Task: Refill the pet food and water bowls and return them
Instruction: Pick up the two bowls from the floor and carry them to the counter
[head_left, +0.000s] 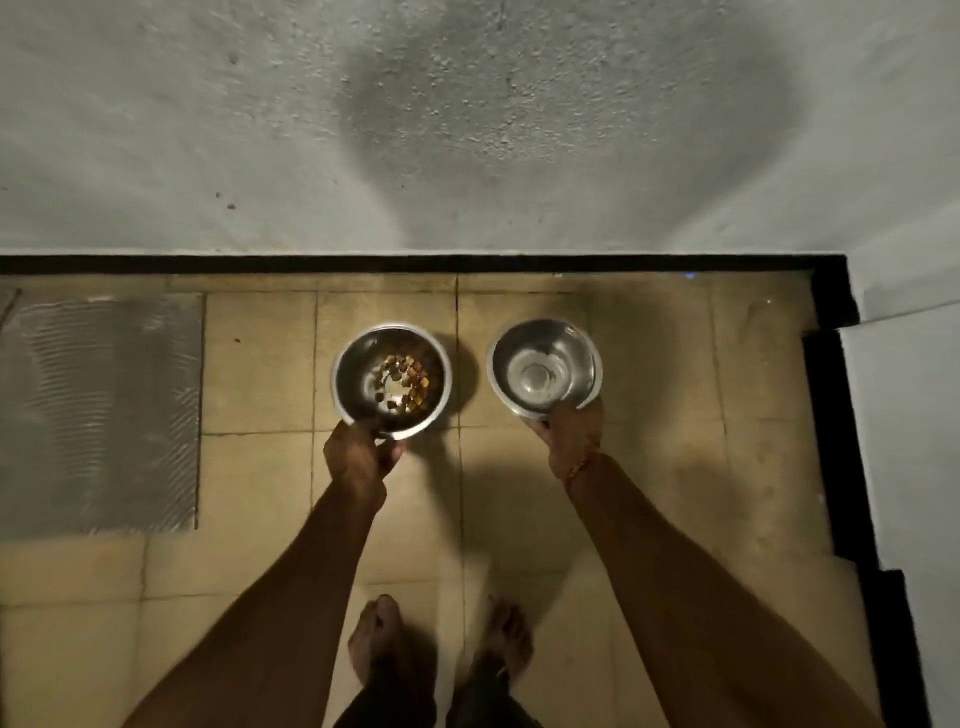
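Observation:
Two steel bowls are held side by side over the tiled floor near the wall. The food bowl on the left has brown kibble in its bottom, and my left hand grips its near rim. The water bowl on the right holds clear water, with my right hand gripping its near rim. Shadows fall under both bowls; I cannot tell whether they touch the floor.
A grey rough wall with a black skirting stands just beyond the bowls. A grey ribbed mat lies on the floor at the left. A white wall corner juts in at the right. My bare feet stand below.

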